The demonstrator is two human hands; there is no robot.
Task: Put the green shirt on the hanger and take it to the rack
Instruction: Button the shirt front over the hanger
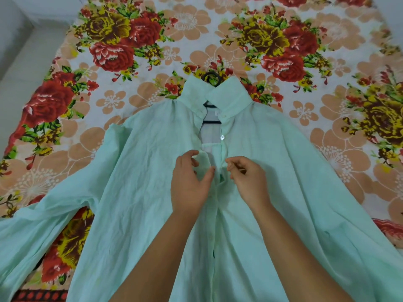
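The flowery bed sheet [65, 51] fills the picture. The green shirt [141, 171] lies flat on it in the middle, and one sleeve reaches to the lower left corner. The left hand [192, 179] is on the shirt's front, at the middle of the frame. Its fingers are curled and pinch one edge of the open front. Higher up, the black hanger [211, 77] sits inside the shirt, with its hook poking out above the collar. A white button [222, 137] shows between the collar and the hands. The right hand [248, 179] is just beside the left and pinches the other edge.
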